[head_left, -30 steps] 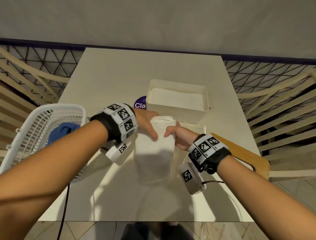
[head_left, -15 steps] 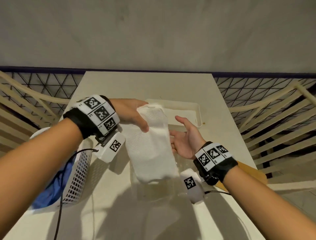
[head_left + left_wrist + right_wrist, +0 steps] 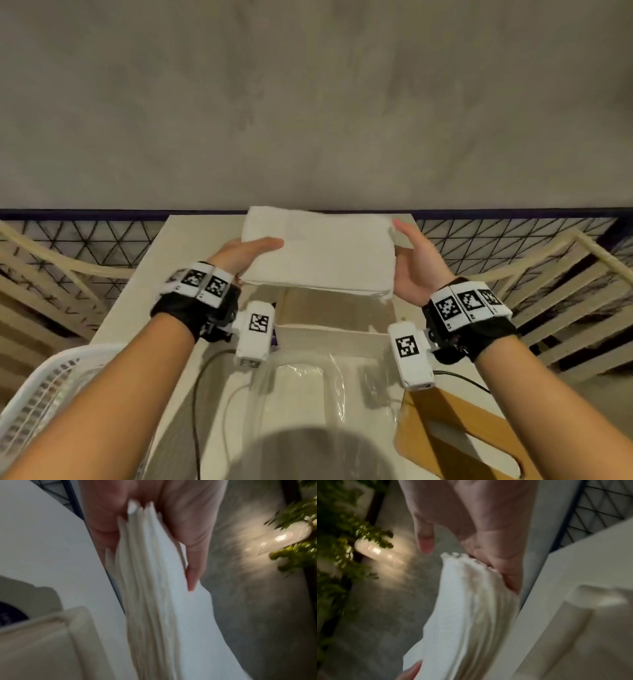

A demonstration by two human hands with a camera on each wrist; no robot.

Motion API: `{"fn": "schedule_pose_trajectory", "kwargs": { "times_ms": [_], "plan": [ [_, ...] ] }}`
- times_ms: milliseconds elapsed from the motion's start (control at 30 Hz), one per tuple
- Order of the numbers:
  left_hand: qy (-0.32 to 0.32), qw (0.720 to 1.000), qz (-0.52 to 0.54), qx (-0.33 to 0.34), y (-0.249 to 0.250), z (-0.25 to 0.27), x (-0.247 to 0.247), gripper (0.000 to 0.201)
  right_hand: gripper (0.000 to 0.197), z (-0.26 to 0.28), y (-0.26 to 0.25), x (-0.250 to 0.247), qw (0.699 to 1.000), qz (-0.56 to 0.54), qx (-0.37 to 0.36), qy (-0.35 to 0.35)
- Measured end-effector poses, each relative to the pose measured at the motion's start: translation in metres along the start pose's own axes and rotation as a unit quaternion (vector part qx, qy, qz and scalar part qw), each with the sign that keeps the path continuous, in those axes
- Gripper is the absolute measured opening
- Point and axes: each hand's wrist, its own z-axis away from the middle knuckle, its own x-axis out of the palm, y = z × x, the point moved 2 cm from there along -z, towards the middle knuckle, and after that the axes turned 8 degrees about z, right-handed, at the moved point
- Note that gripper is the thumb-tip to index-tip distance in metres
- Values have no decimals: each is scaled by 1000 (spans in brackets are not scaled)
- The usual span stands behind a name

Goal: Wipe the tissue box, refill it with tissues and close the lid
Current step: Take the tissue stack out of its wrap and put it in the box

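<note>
A stack of white tissues (image 3: 325,253) is held level in the air just above the open white tissue box (image 3: 329,330), whose inside is mostly hidden by the stack. My left hand (image 3: 246,255) pinches the stack's left end, thumb on top and fingers below. My right hand (image 3: 416,263) lies with straight fingers against the right end. The left wrist view shows the thumb on the layered edge of the tissue stack (image 3: 154,588), with the box's rim (image 3: 51,635) below. The right wrist view shows fingers under the tissue stack (image 3: 467,608) and the thumb off it.
A clear empty plastic wrapper (image 3: 308,387) lies on the cream table (image 3: 144,291) in front of the box. The wooden lid (image 3: 455,435) rests at the near right. A white mesh basket (image 3: 41,387) stands at the near left. A grey wall rises behind the table.
The stack hung down from my left hand; now it is turned level and carried forward over the box. My right hand, open beside it before, now touches its right end.
</note>
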Motion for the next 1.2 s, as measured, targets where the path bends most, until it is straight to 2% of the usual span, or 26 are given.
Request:
{"fn": "schedule_pose_trajectory", "kwargs": {
  "times_ms": [67,100,167,267,333,400,433,500,533,567,633,733,800,900,967,1067,1133,1200],
  "plan": [
    [1,1000,-13,-7,-12,-13,17,59,46,-15,-5,-2,994,103,5,18],
    [0,1000,-10,-10,-18,-19,26,58,45,-23,-3,-7,985,168,13,49],
    [3,1000,-9,-14,-31,-30,43,52,52,-42,6,-19,962,247,43,110],
    [16,999,22,-42,-50,-43,61,67,61,-63,31,-36,940,287,96,157],
    [22,997,13,-68,-65,-56,64,69,63,-76,52,-47,926,310,129,171],
    [22,994,-75,-77,-76,-63,62,58,54,-84,71,-56,912,339,146,179],
    [15,987,-142,-76,-79,-64,60,53,42,-85,78,-59,907,351,150,178],
    [-9,964,-258,-69,-83,-66,55,53,18,-85,85,-60,898,381,146,165],
    [-24,952,-298,-68,-85,-68,53,56,14,-85,87,-60,893,399,137,156],
    [-36,943,-325,-68,-85,-68,52,58,15,-82,87,-58,890,414,127,146],
    [-44,923,-376,-62,-85,-69,52,62,32,-77,83,-54,874,452,119,129],
    [-38,903,-424,-53,-83,-69,53,60,56,-67,75,-47,829,529,137,118],
    [-10,907,-419,-44,-80,-68,51,57,63,-54,67,-40,787,594,115,116],
    [16,903,-429,-2,-71,-62,47,59,52,-34,51,-27,685,716,-4,138],
    [-11,883,-468,42,-70,-56,50,54,38,-34,50,-28,643,756,-41,115],
    [-110,847,-516,68,-78,-54,62,48,29,-46,61,-31,619,784,-4,37],
    [-168,821,-544,50,-89,-57,68,50,23,-57,74,-34,611,790,46,-16],
    [-191,799,-569,28,-100,-58,70,52,14,-68,88,-37,604,793,70,-39]
  ]
}}
